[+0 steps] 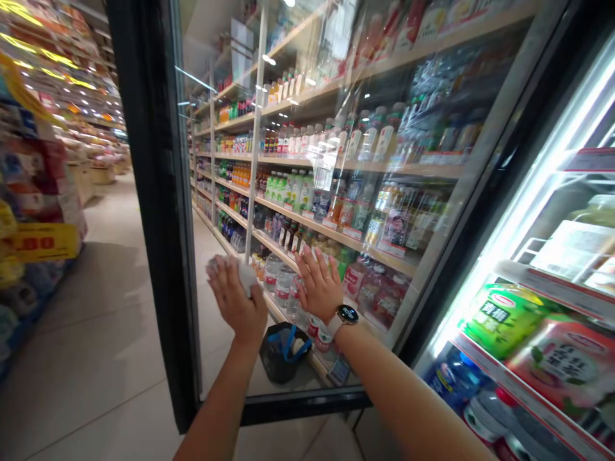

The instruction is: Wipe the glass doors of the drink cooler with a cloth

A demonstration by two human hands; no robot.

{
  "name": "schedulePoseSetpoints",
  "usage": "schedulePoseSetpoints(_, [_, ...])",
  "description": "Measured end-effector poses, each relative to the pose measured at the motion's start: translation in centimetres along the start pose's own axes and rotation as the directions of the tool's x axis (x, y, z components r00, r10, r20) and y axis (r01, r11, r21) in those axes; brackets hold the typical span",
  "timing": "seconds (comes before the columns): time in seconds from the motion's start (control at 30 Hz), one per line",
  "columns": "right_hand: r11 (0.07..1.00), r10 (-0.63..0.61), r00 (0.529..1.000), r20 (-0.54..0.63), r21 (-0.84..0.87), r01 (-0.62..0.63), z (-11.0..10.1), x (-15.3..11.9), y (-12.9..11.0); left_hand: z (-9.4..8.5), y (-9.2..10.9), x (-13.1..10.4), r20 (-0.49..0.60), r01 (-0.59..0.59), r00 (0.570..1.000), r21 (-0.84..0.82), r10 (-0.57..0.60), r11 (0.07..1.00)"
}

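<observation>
My left hand (pixel 236 298) presses a crumpled white cloth or tissue (pixel 248 276) against the glass door (pixel 225 218) of a black-framed cooler; its outline is a little blurred. To its right, my right hand (pixel 321 285) lies on the same glass with fingers spread and nothing in it. A dark smartwatch (pixel 346 314) sits on the right wrist. The door stands swung open. Through the glass, below the hands, a black bin (pixel 284 358) with blue strips shows near the floor.
Shelves of bottled drinks (pixel 293 189) appear through the glass. The lit cooler interior on the right holds green packs (pixel 502 317) and red packs (pixel 567 358). At the left, the door's black frame (pixel 151 211) borders a tiled aisle (pixel 110 307) with a yellow price sign (pixel 41 242).
</observation>
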State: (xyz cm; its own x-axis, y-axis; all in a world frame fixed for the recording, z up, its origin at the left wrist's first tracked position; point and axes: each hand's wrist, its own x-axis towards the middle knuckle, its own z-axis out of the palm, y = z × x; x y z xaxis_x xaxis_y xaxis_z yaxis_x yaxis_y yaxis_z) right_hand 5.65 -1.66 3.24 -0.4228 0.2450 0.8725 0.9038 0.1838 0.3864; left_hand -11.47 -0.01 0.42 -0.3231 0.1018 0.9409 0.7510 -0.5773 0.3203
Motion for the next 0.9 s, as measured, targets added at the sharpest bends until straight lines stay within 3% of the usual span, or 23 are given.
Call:
schedulePoseSetpoints(0.07, [1.000, -0.005, 1.000, -0.005, -0.003, 0.005, 0.1, 0.0, 0.0, 0.9, 1.3, -1.9, 0.098, -0.130, 0.986, -0.031, 0.133, 0.991])
schedulePoseSetpoints(0.13, [1.000, -0.009, 1.000, -0.007, 0.003, 0.009, 0.3, 0.0, 0.0, 1.5, 2.1, -3.2, 0.175, -0.276, 0.943, -0.061, 0.283, 0.959])
schedulePoseSetpoints(0.2, [1.000, -0.009, 1.000, -0.001, 0.011, 0.009, 0.4, -0.1, 0.0, 1.7, 2.1, -3.5, 0.213, -0.385, 0.895, -0.075, 0.391, 0.920])
schedulePoseSetpoints(0.27, [1.000, -0.004, 1.000, 0.005, 0.014, 0.004, 0.5, -0.1, 0.0, 1.3, 1.3, -2.6, 0.211, -0.406, 0.888, -0.062, 0.409, 0.912])
schedulePoseSetpoints(0.33, [1.000, -0.001, 1.000, 0.001, 0.007, 0.001, 0.5, -0.1, 0.0, 0.5, -0.1, -0.9, 0.167, -0.297, 0.940, -0.026, 0.297, 0.955])
schedulePoseSetpoints(0.4, [1.000, 0.000, 1.000, -0.007, -0.004, 0.000, 0.4, 0.0, -0.1, -0.4, -1.4, 0.9, 0.070, -0.084, 0.994, 0.016, 0.083, 0.996])
schedulePoseSetpoints(0.47, [1.000, 0.005, 1.000, -0.012, -0.006, -0.005, 0.4, 0.0, -0.1, -1.0, -2.3, 2.0, -0.014, 0.073, 0.997, 0.030, -0.073, 0.997])
schedulePoseSetpoints(0.57, [1.000, 0.016, 1.000, -0.006, 0.005, -0.016, 0.4, 0.0, -0.1, -0.8, -1.9, 1.7, -0.037, 0.109, 0.994, 0.029, -0.108, 0.994])
schedulePoseSetpoints(0.7, [1.000, 0.009, 1.000, -0.005, -0.011, -0.009, 0.5, -0.1, -0.1, 0.7, 1.3, -1.5, 0.086, -0.064, 0.994, -0.002, 0.063, 0.998])
schedulePoseSetpoints(0.8, [0.999, 0.003, 1.000, -0.013, -0.032, -0.003, 0.6, -0.2, 0.0, 1.6, 2.7, -3.5, 0.206, -0.299, 0.930, -0.057, 0.305, 0.952])
schedulePoseSetpoints(0.9, [1.000, -0.001, 1.000, -0.014, -0.017, 0.001, 0.6, -0.1, 0.0, 1.5, 1.8, -3.1, 0.235, -0.434, 0.868, -0.072, 0.438, 0.898])
